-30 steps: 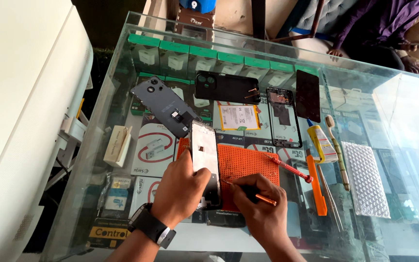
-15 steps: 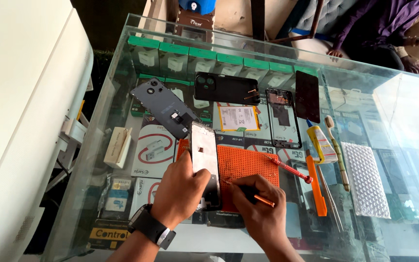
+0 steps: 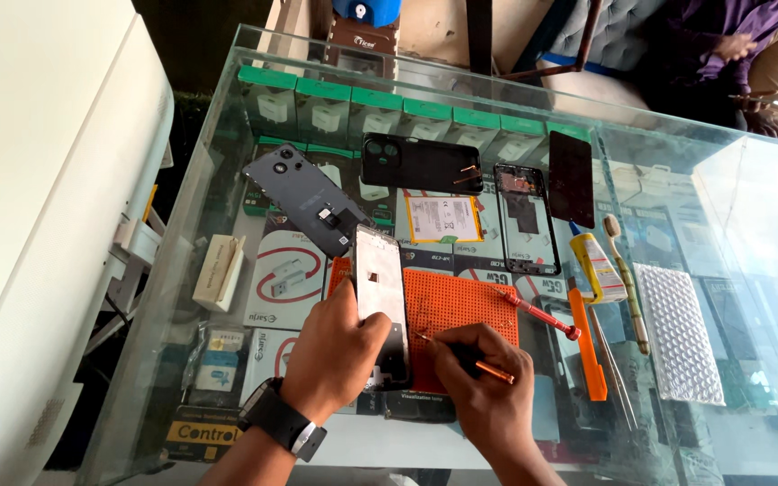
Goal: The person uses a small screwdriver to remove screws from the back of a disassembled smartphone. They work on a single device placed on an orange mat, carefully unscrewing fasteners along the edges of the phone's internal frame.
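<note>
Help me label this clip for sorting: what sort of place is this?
Most likely a phone repair counter in a small shop. The left hand steadies an opened phone on an orange work mat, the right hand holds a small screwdriver, and boxed accessories fill the glass display counter.

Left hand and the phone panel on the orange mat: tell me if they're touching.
Touching. The head view shows the left hand with its thumb and fingers wrapped around the lower edge of the phone panel, no gap between them.

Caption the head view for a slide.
Left hand steadies a phone screen panel while right hand holds an orange screwdriver over it.
</note>
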